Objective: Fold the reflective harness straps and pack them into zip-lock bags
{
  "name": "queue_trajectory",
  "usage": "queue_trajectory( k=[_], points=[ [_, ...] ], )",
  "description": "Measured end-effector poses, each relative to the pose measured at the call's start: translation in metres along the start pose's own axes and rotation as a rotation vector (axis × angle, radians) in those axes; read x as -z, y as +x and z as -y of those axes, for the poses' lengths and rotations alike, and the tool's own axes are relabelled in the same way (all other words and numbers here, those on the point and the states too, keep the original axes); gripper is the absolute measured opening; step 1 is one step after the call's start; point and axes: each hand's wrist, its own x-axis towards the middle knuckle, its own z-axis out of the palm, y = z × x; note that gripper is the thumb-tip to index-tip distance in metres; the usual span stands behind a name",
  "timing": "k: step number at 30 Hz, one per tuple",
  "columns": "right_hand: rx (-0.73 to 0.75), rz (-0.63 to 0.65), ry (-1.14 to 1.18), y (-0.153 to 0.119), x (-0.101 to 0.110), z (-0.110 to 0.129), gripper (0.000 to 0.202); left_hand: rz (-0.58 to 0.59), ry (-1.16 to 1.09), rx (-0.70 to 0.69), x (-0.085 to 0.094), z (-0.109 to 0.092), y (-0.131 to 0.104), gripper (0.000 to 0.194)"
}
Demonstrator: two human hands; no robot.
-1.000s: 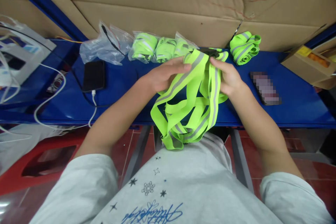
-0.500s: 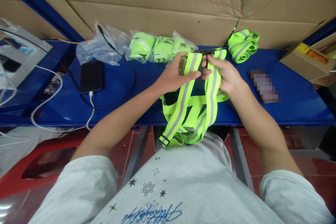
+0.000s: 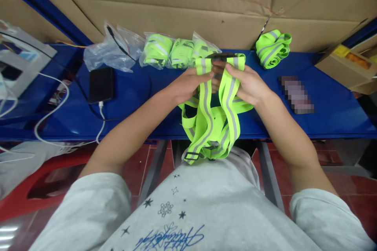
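Note:
A neon-yellow reflective strap harness (image 3: 232,113) with grey stripes hangs from both hands, its lower loops draped over the table's front edge onto my shirt. My left hand (image 3: 188,84) is closed on the left strap, thumb on its front. My right hand (image 3: 250,82) grips the right strap, thumb pressed near its top. Between the hands, at the top, a dark buckle (image 3: 219,56) joins the two strap ends; the fingers behind it are partly hidden. A black slider (image 3: 191,156) sits at the lower left of the harness.
Bagged yellow straps (image 3: 157,50) stand along the cardboard wall, beside crumpled clear bags (image 3: 112,53). A rolled strap (image 3: 272,49) lies at the back right. A phone (image 3: 296,94), a cardboard box (image 3: 341,66) and a black power bank (image 3: 101,84) with a white cable are on the blue table (image 3: 332,121).
Both hands and the top of the harness have shifted slightly left. The straps' upper ends have come level, and the left strap now hangs slacker and more upright.

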Motion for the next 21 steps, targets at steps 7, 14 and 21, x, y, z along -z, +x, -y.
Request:
queue_trajectory(
  k=[7, 14, 21],
  points=[
    [0.029, -0.058, -0.015, 0.003, -0.001, -0.007, 0.062, 0.098, -0.069, 0.105, 0.001, -0.008, -0.001, 0.05],
    [0.051, -0.051, -0.185, 0.003, -0.004, -0.017, 0.068, 0.001, 0.078, -0.005, -0.011, 0.008, -0.007, 0.061],
    [0.258, -0.147, -0.342, 0.004, 0.005, -0.008, 0.088, -0.039, 0.031, -0.03, -0.014, 0.016, -0.005, 0.054]
  ],
)
